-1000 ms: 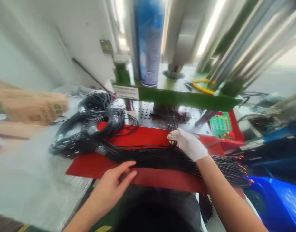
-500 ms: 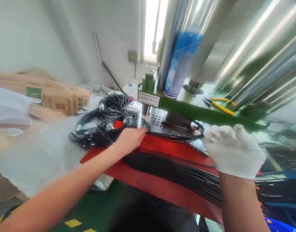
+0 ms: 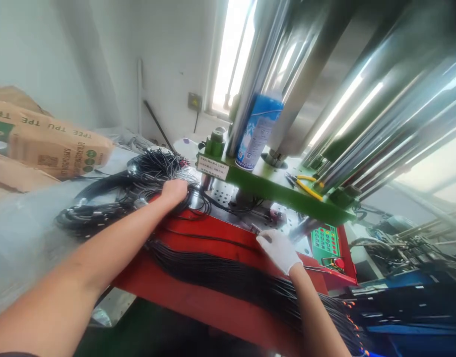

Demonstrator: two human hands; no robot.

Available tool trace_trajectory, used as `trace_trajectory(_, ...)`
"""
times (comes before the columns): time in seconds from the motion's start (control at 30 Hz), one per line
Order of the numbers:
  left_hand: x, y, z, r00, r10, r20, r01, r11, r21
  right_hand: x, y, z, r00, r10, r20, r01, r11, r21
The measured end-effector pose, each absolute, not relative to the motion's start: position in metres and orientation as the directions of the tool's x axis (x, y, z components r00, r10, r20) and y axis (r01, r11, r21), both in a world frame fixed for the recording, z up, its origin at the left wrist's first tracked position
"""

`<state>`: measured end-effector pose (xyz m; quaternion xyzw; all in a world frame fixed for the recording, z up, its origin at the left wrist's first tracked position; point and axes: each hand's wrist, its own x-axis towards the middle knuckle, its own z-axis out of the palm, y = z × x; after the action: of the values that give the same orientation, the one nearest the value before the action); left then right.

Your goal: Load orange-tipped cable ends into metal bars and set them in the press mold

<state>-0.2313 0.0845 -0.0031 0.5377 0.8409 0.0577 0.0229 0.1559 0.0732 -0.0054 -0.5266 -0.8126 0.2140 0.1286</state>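
My left hand (image 3: 174, 191), bare, is closed round black cable at the right side of a tangled heap of coiled black cables (image 3: 97, 210). Loops of this cable hang just right of the fist, over the front of the press bed. My right hand (image 3: 278, 249), in a white glove, is over the red table (image 3: 228, 292) at the bed's front edge. Its fingers are bent, with a gap beside the thumb, and nothing shows in them. A single black cable (image 3: 213, 238) runs towards that hand. Below it lies a long bundle of straight black cables (image 3: 220, 275).
Behind the hands stands a green press plate (image 3: 287, 191) with steel columns. A blue spray can (image 3: 259, 131) and yellow-handled pliers (image 3: 308, 188) rest on it. A button panel (image 3: 326, 240) is at the right. Brown paper sacks (image 3: 52, 144) and clear plastic sheeting (image 3: 23, 248) lie left.
My left hand has moved left with the cable towards the heap. My right hand has left the cable bundle's right end and come left and down to the red table. The view has shifted.
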Motion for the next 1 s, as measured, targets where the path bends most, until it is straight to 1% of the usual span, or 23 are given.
trace_trajectory(0.07,-0.234,0.083,-0.008,-0.477,0.879,0.025,0.875,0.472,0.106,0.157,0.080,-0.020,-0.417,0.909,-0.009,0.818,0.371,-0.440)
trace_trajectory(0.17,-0.246,0.078,-0.005,-0.557,0.829,0.045,0.829,0.553,0.085,0.159,0.085,-0.033,-0.379,0.925,0.043,0.850,0.366,-0.380)
trace_trajectory(0.3,-0.242,0.073,0.004,-0.568,0.819,0.086,0.823,0.561,0.093,0.164,0.091,-0.039,-0.346,0.932,0.107,0.887,0.362,-0.285)
trace_trajectory(0.37,-0.227,0.070,0.004,-0.532,0.838,0.117,0.846,0.525,0.091,0.168,0.096,-0.042,-0.353,0.930,0.101,0.892,0.367,-0.263)
trace_trajectory(0.47,-0.202,0.055,0.001,-0.433,0.880,0.196,0.901,0.429,0.067,0.175,0.103,-0.048,-0.370,0.925,0.085,0.889,0.379,-0.256)
trace_trajectory(0.57,-0.181,0.028,-0.002,-0.292,0.910,0.294,0.955,0.296,0.031,0.178,0.105,-0.053,-0.402,0.912,0.080,0.877,0.409,-0.253)
trace_trajectory(0.63,-0.171,0.008,-0.003,-0.178,0.929,0.323,0.983,0.184,0.012,0.180,0.104,-0.053,-0.425,0.902,0.073,0.868,0.429,-0.249)
trace_trajectory(0.77,-0.158,-0.022,-0.014,0.098,0.959,0.266,0.994,-0.107,0.022,0.180,0.097,-0.046,-0.457,0.887,0.067,0.853,0.458,-0.250)
trace_trajectory(0.83,-0.157,-0.028,-0.022,0.180,0.961,0.212,0.980,-0.194,0.048,0.179,0.095,-0.042,-0.453,0.889,0.071,0.852,0.455,-0.258)
trace_trajectory(0.9,-0.158,-0.027,-0.028,0.163,0.979,0.120,0.979,-0.176,0.108,0.179,0.095,-0.039,-0.433,0.899,0.075,0.860,0.436,-0.267)
trace_trajectory(0.97,-0.158,-0.021,-0.028,0.134,0.991,-0.019,0.966,-0.126,0.224,0.179,0.094,-0.035,-0.406,0.910,0.086,0.868,0.414,-0.274)
trace_trajectory(1.0,-0.156,-0.018,-0.026,0.149,0.985,-0.086,0.947,-0.117,0.300,0.179,0.092,-0.032,-0.395,0.913,0.099,0.870,0.407,-0.277)
